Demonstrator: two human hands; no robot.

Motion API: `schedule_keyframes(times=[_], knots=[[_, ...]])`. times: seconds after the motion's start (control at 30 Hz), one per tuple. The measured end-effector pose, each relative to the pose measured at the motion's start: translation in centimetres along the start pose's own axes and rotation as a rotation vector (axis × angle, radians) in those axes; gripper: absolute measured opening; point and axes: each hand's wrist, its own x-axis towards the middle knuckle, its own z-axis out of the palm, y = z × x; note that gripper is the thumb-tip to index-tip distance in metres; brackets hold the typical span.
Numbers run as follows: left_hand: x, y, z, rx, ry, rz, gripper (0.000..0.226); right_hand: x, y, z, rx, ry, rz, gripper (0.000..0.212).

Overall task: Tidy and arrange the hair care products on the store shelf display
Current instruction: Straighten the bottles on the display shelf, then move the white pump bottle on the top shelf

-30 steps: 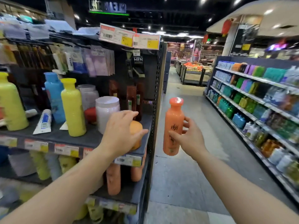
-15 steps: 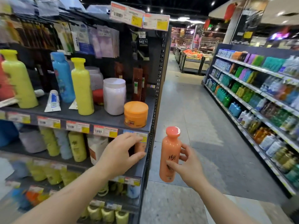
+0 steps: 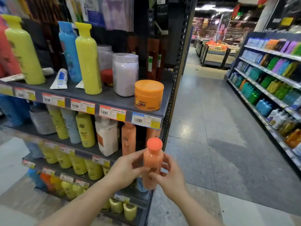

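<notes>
An orange bottle [image 3: 153, 162] with a round coral cap is held upright in front of the shelf unit's right end. My left hand [image 3: 126, 171] grips it from the left and my right hand [image 3: 169, 174] from the right. Just behind it, on the second shelf [image 3: 91, 148], stand two matching orange bottles [image 3: 128, 137], a white pump bottle [image 3: 106, 136] and yellow bottles [image 3: 85, 129]. On the upper shelf [image 3: 114, 101] an orange jar [image 3: 149, 95] sits near the right corner, beside a pale lidded jar [image 3: 125, 74] and a tall yellow bottle [image 3: 88, 59].
A blue bottle [image 3: 69, 51], a white tube [image 3: 59, 79] and a red tub [image 3: 106, 75] also stand on the upper shelf. Lower shelves hold rows of small yellow bottles [image 3: 78, 162]. The aisle floor [image 3: 203, 128] runs right of the unit, with another stocked shelving unit [image 3: 268, 75] across it.
My view has dropped toward the lower shelves. My left hand left the orange jar on the upper shelf and came onto the orange bottle, which my right hand lowered to the second shelf's level.
</notes>
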Motion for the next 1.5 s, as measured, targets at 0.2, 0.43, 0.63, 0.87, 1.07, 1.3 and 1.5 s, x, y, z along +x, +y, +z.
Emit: schedule_keyframes(times=[0.2, 0.43, 0.63, 0.87, 1.07, 1.3, 1.5], knots=[[3.0, -1.7, -0.3, -0.009, 0.113, 0.01, 0.058, 4.6, 0.1, 0.9, -0.018, -0.006, -0.085, 0.069], [5.4, -3.0, 0.2, 0.086, 0.14, -0.014, 0.053, 8.3, 2.6, 2.7, -0.065, -0.02, -0.06, 0.069], [5.6, -4.4, 0.9, 0.049, 0.086, -0.062, 0.058, 9.4, 3.1, 3.4, -0.074, -0.119, -0.027, 0.069], [4.8, -5.6, 0.8, -0.011, 0.025, -0.119, 0.069, 9.6, 5.2, 5.3, -0.232, -0.074, 0.107, 0.053], [3.9, -7.2, -0.2, 0.166, 0.083, -0.131, 0.066, 10.4, 5.7, 6.1, -0.302, -0.022, 0.103, 0.049], [3.0, -7.3, -1.5, 0.278, 0.108, -0.16, 0.067, 11.3, 5.3, 7.0, -0.333, 0.013, 0.147, 0.029], [1.4, -5.0, -3.0, 0.29, 0.129, -0.175, 0.059, 9.7, 3.2, 6.5, -0.227, 0.021, 0.219, 0.067]])
